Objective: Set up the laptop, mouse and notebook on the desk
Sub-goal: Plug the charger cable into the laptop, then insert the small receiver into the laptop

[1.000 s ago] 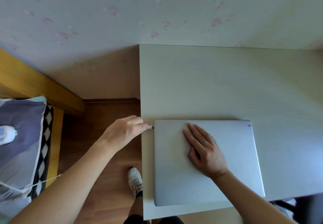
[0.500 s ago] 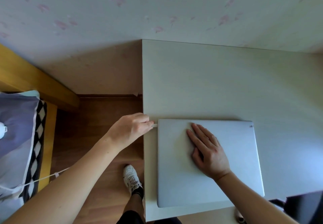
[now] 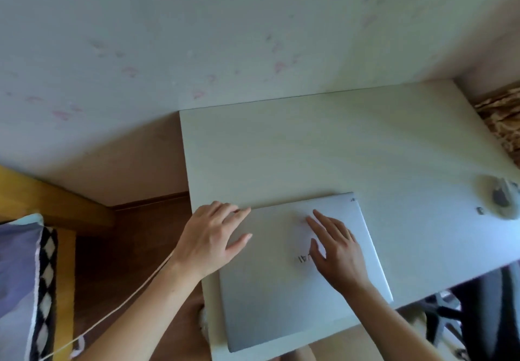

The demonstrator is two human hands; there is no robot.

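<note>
The closed silver laptop [image 3: 284, 290] lay flat on the pale tabletop [image 3: 323, 152], near its front left corner and turned slightly askew. The right hand [image 3: 336, 251] rested palm-down on the lid, fingers [image 3: 320, 220] spread apart and clamped on nothing. The left hand [image 3: 211, 236] lay over the lid's left rear corner, its fingers loosely parted, thumb on the lid. A white cable [image 3: 118, 307] ran from beneath the left wrist down toward the floor. Left of that stood a bed with a patterned pillow [image 3: 19, 281]. Farther off, by the tabletop's right edge, sat a blurred mouse [image 3: 502, 197] on a round pad, well apart from the laptop. Beyond stood the wall [image 3: 225, 36].
</note>
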